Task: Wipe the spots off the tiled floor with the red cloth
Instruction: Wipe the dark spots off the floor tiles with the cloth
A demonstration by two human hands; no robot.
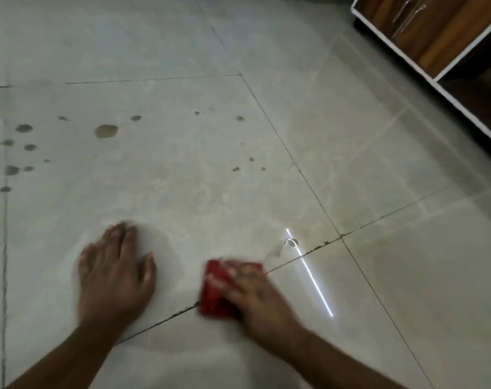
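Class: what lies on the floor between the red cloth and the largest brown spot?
In the head view, only bare tile lies between the red cloth and the largest brown spot; no other spots there.

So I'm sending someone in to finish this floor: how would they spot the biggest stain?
Start at the wooden cabinet in the far right corner and look left across the tiled floor. On the big tile beyond the left hand, spots are scattered. The biggest spot is a brownish oval, wider than every speck around it.
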